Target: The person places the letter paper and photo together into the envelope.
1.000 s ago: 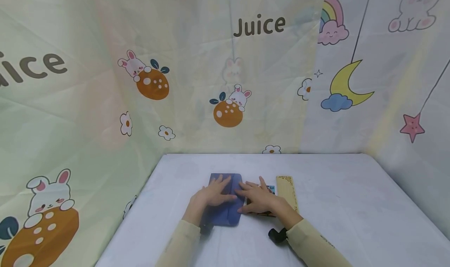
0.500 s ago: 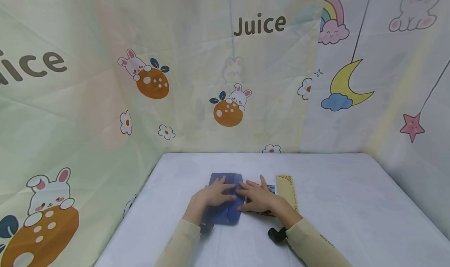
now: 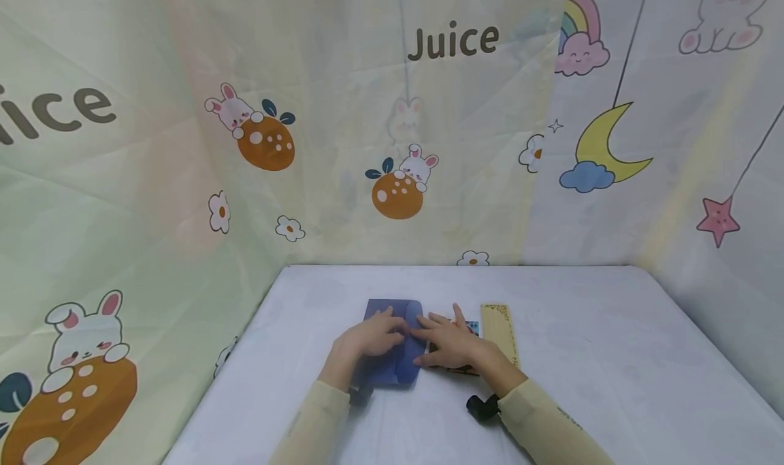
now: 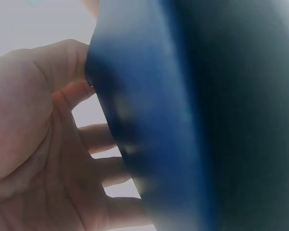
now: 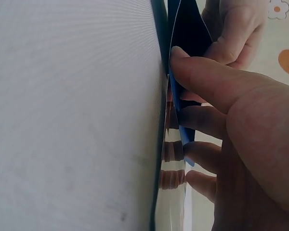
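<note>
A dark blue paper envelope (image 3: 381,366) lies on the white table, its right-hand strip lifting away from the rest. My left hand (image 3: 369,335) is over the envelope, thumb and index finger pinching at the lifted paper; in the right wrist view a dark gap shows between its layers. My right hand (image 3: 450,346) has its fingers spread and fairly straight. Its thumb touches the envelope's edge in the right wrist view, while the palm covers most of a glossy picture card (image 3: 474,327). The left wrist view has blue paper (image 4: 149,106) filling its middle, hiding the left fingertips.
Just right of the card lies a cream paper strip (image 3: 499,329) with an ornate brown border. A black wrist camera (image 3: 482,408) sits by the right cuff. The white table (image 3: 588,356) ends at patterned curtains (image 3: 343,111) behind and at the sides.
The left fingers, earlier spread flat across the envelope, have drawn together and bent at its lifted strip. The envelope's near edge has shifted slightly away. The right hand stays in place.
</note>
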### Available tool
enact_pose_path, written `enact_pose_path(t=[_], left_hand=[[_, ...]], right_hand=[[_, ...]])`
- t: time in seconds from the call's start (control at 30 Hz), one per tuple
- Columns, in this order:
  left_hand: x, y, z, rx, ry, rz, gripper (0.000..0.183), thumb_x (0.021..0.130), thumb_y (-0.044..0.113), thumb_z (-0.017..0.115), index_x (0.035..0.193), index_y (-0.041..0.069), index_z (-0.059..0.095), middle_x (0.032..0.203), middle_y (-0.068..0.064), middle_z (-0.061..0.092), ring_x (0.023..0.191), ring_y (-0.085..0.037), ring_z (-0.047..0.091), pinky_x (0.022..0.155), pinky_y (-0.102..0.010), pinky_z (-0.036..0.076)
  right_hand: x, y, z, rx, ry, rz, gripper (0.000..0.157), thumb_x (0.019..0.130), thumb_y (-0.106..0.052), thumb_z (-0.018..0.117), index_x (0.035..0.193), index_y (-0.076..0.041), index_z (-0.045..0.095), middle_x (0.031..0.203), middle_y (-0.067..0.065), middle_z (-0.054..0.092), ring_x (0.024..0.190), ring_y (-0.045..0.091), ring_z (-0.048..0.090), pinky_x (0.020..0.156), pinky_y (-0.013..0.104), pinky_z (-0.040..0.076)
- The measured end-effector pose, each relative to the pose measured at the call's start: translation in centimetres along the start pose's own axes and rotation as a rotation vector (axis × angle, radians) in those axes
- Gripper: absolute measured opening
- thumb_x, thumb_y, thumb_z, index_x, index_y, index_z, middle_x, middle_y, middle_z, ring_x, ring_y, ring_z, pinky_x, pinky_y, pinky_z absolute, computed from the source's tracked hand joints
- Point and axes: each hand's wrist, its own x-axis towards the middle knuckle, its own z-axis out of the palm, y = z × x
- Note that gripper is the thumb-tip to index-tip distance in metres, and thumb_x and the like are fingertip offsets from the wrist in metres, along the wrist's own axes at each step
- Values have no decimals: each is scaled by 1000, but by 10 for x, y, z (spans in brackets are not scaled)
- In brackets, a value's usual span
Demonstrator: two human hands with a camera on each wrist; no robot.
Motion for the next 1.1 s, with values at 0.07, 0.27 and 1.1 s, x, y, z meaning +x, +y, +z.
enact_pose_path(t=[0.07, 0.27, 1.1], left_hand=[[1, 0, 0, -2, 3, -2, 29, 104, 28, 54, 126, 25, 72, 164, -21, 41, 154, -53, 24, 124, -68, 23], [1, -2, 3, -2, 7, -6, 30, 103, 29, 53, 126, 25, 72, 165, -22, 38, 155, -53, 23, 124, -67, 23], [-6, -3, -11, -72, 5, 10, 14, 95, 38, 59, 86, 31, 66, 166, -20, 37, 154, -46, 33, 120, -62, 35]], right_hand=[[0, 0, 0, 8, 4, 1, 69, 93, -61, 67, 153, -30, 53, 167, 5, 39, 158, 33, 30, 122, 75, -5], [-1, -1, 0, 15, 4, -1, 69, 92, -60, 69, 152, -29, 54, 167, 6, 39, 158, 34, 30, 122, 75, -5], [1, 0, 1, 7, -1, 8, 69, 91, -58, 71, 150, -27, 56, 167, 5, 39, 158, 33, 29, 122, 75, -6]])
